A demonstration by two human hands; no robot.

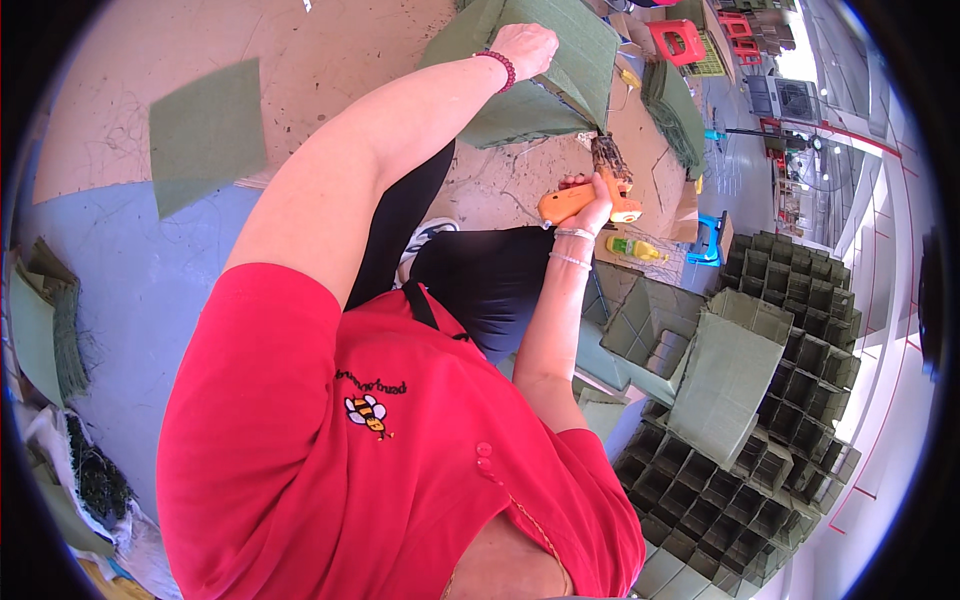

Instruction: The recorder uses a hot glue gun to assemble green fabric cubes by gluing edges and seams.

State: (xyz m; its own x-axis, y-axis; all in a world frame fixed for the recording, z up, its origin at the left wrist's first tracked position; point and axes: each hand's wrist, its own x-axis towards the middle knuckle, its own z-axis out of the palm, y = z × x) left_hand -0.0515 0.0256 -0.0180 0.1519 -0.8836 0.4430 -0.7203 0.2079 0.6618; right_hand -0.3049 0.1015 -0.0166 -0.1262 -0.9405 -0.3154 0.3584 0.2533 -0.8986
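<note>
Tan board (350, 70), flecked with dark specks, spreads over a blue-grey floor (120, 260), and a bright hall stretches away on the right. Seated on low ground, a person in a red shirt (270, 440) and black trousers (480, 280) leans over a green box-like piece (575, 50) at the top middle of the view. This piece sits above the tan board, ahead of the knees, with one corner directed toward the right forearm's side.

The left grip (527, 48), with a red bead bracelet (503, 68) at its wrist, lies on the upper face of the green box-like piece, its fingers curled; whether they pinch any material cannot be told. The right grip (597, 205) is clenched around an orange tool (563, 207), whose dark, crusted nozzle (607, 155) points at the lower corner of the piece; whether the tip touches that corner is too small to tell. Pale bands (572, 262) circle the right wrist.

Near the tool lies a yellow-green bottle (635, 247), with a blue stool (709, 238) just beyond. One flat green sheet (207, 135) lies to the left, partly over the board's edge. Lower right, many green boxes (728, 375) are piled up, and a red stool (678, 42) stands at the upper right.
</note>
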